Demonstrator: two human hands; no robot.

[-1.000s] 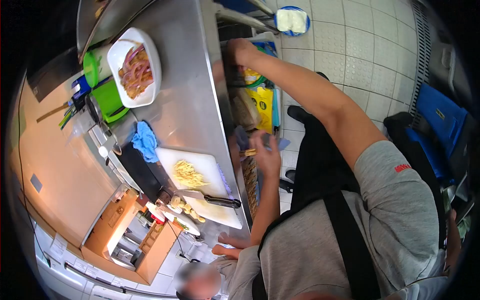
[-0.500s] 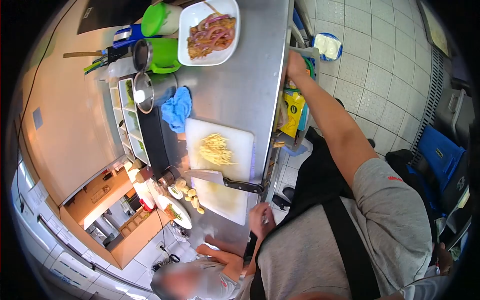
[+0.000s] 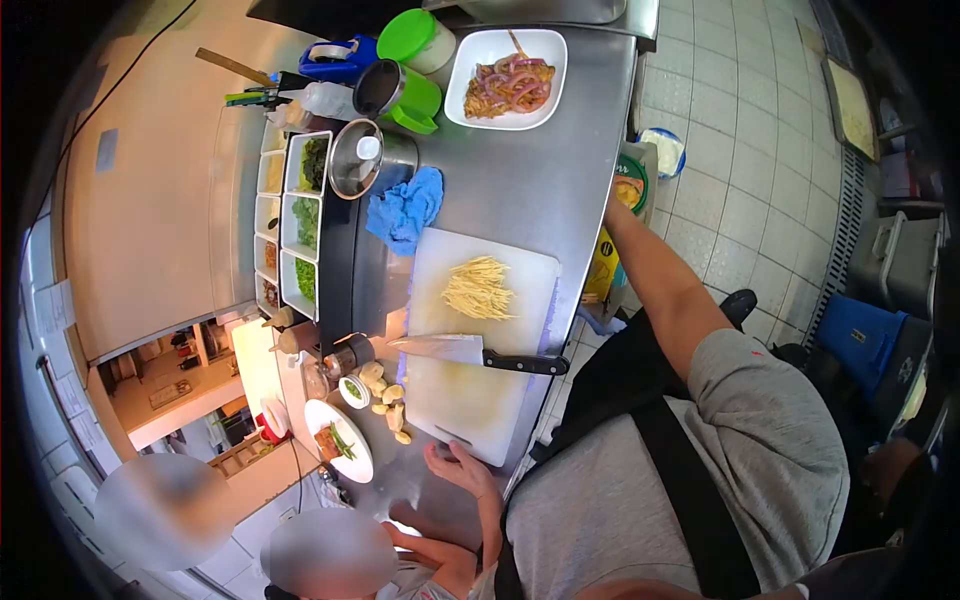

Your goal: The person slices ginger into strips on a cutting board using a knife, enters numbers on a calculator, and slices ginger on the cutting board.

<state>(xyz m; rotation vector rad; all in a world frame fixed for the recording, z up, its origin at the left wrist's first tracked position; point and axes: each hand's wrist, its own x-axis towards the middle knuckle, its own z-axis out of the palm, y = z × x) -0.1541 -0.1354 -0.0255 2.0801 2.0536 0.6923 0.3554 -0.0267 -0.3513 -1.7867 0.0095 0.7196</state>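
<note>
My left hand (image 3: 462,470), fingers apart and holding nothing, is at the lower corner of the white cutting board (image 3: 470,405). On the board lie a pile of thin pale-yellow strips (image 3: 477,289) and a chef's knife (image 3: 480,353) with a black handle. Several pale knobbly pieces (image 3: 385,390) sit beside it. My right hand (image 3: 613,214) reaches below the counter edge, beside a green-rimmed tub (image 3: 632,184) and a yellow packet (image 3: 603,262). Its fingers are hidden, so what they touch does not show.
A white dish of meat and red onion (image 3: 508,80), a blue cloth (image 3: 407,210), a lidded pot (image 3: 372,160) and a green jug (image 3: 400,98) stand on the steel counter. Beyond are bins of greens (image 3: 305,222) and a plated dish (image 3: 338,440). A co-worker's arm (image 3: 435,550) is close by.
The view has shifted, so the counter sits farther right. My left hand has come from the counter edge to the board's corner and opened. My right hand stays low under the edge.
</note>
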